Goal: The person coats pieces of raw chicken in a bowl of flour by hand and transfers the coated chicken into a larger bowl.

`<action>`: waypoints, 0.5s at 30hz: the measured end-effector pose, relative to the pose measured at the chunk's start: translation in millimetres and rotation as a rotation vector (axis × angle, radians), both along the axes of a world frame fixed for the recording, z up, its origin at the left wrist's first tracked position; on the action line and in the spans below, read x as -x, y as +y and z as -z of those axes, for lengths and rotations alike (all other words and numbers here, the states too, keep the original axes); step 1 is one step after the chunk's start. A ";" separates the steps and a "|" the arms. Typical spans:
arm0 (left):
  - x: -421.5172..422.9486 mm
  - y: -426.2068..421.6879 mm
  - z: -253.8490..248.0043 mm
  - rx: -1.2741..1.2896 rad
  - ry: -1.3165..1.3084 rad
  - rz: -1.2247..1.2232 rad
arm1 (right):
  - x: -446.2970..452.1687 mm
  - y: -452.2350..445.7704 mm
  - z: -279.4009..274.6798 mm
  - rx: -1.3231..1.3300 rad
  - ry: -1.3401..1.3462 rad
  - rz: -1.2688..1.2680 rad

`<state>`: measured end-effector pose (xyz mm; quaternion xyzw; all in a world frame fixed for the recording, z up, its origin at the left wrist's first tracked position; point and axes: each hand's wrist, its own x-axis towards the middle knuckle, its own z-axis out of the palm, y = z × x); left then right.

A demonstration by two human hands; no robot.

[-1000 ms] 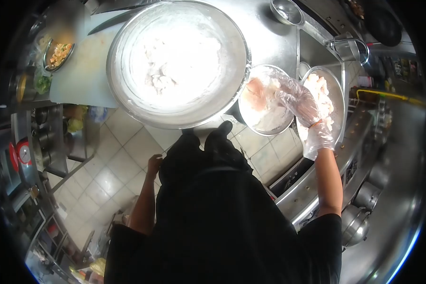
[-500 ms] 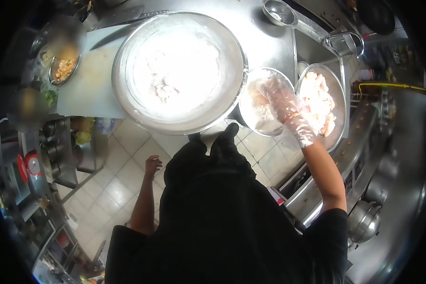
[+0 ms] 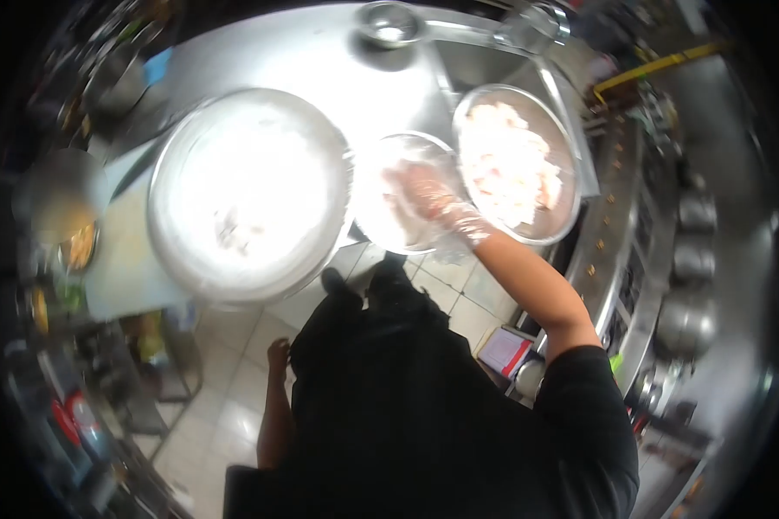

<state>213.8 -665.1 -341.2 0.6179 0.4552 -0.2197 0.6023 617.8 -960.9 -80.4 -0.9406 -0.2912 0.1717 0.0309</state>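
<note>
My right hand (image 3: 426, 195), in a clear plastic glove, reaches into the middle bowl (image 3: 374, 238) of whitish powder that looks like flour. Glare and motion blur hide its fingertips and anything in them. Right beside that bowl, a metal bowl (image 3: 567, 156) holds pale pieces that look like raw meat (image 3: 515, 169). To the left stands a much larger metal bowl (image 3: 160, 229) with white powder and a few lumps, mostly washed out by light. My bare left hand (image 3: 279, 356) hangs low at my side over the floor, loosely curled with nothing in it.
A white cutting board (image 3: 117, 281) with a dark knife (image 3: 138, 169) lies left of the large bowl. A small metal bowl (image 3: 391, 24) stands at the back by the sink (image 3: 485, 65). A metal counter (image 3: 593, 251) runs along the right; tiled floor (image 3: 225, 424) lies below.
The view has turned and shifted, so the bowls appear further left. My right hand remains in the powder bowl. My left hand still hangs at my side.
</note>
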 end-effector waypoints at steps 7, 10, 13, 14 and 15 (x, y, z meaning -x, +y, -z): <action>15.7 5.0 -25.6 0.042 -0.045 -0.038 | 9.2 -4.9 -64.0 -0.384 -0.240 -0.300; 25.5 9.4 -11.0 -0.008 -0.234 0.082 | 10.3 5.1 -21.3 -0.248 0.047 -0.099; -2.5 -1.0 -28.6 0.001 0.027 -0.040 | -0.3 0.3 1.8 -0.169 0.076 -0.042; -6.6 -1.4 -30.1 -0.017 0.019 -0.067 | -4.2 -7.1 -2.9 -0.121 0.004 -0.047; -15.3 -2.8 -40.7 0.010 0.008 -0.096 | -6.6 -9.8 -9.9 -0.068 -0.070 -0.050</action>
